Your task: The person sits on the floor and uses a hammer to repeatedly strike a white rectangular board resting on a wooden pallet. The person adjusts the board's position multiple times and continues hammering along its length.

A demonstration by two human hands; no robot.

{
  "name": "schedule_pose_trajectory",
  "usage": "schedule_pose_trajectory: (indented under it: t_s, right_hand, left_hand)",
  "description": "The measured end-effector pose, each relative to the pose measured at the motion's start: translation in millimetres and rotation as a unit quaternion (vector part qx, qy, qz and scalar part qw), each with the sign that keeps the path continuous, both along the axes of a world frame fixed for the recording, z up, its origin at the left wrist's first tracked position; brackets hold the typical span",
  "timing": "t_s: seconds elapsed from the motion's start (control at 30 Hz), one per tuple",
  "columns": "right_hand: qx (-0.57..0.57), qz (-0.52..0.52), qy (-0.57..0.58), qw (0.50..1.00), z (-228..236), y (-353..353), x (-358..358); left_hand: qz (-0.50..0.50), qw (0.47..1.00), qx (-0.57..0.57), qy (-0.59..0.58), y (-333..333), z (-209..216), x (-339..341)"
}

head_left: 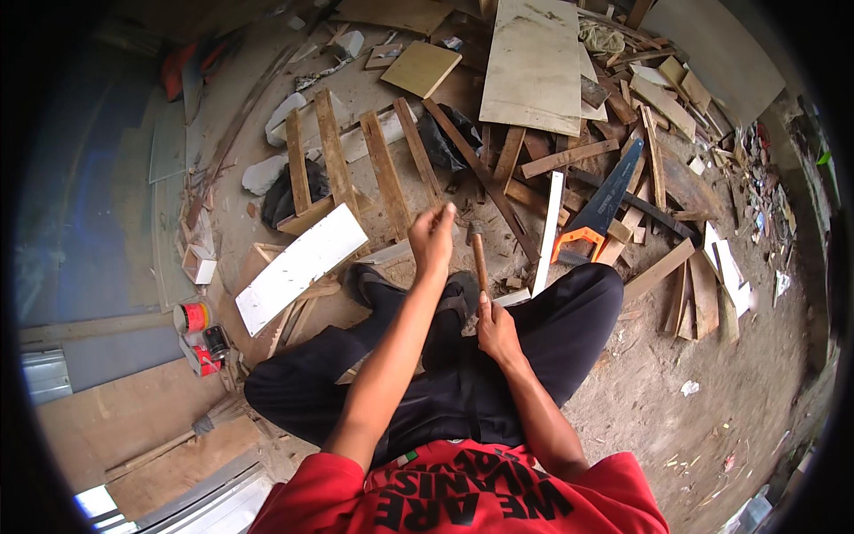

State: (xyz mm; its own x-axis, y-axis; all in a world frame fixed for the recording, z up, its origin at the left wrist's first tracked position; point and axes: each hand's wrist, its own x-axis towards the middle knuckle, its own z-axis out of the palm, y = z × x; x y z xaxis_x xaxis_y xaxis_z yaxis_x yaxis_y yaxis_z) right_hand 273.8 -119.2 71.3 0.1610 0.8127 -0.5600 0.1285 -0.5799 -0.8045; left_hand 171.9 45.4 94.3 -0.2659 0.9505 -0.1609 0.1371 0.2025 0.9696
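Note:
My right hand (499, 331) is wrapped round the wooden handle of a hammer (479, 260), whose dark head points away from me above my lap. Farther forward and to its left, my left hand (432, 238) is raised with the fingers pinched together. Whatever it may hold is too small to make out. Just beyond that hand are several upright-looking wooden slats (384, 169) joined to a crosspiece. A white board (302, 267) lies tilted to the left of my left forearm.
A handsaw (608, 194) with an orange handle leans on scrap wood at the right, beside a narrow white strip (549, 233). A large pale panel (532, 67) lies at the back. Red cans (192, 318) stand on the left. Wood offcuts (703, 294) are scattered at the right.

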Motion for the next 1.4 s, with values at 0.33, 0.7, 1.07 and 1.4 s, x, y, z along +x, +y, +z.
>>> schedule_pose_trajectory:
  t_s: [0.33, 0.7, 1.07, 1.4]
  right_hand:
    - [-0.071, -0.054, 0.105, 0.990, 1, 8, 15]
    - [-0.059, -0.037, 0.121, 0.990, 4, 20, 4]
    - [0.029, -0.018, 0.133, 0.991, 23, 7, -29]
    - [-0.037, 0.153, 0.183, 0.970, 52, -29, -82]
  left_hand:
    - [-0.015, 0.971, -0.101, 0.218, 184, -7, -29]
    - [-0.064, 0.906, 0.177, 0.379, -1, 23, -196]
    - [-0.121, 0.783, -0.109, 0.601, -72, 41, -380]
    - [-0.192, 0.757, -0.087, 0.618, -54, 19, -404]
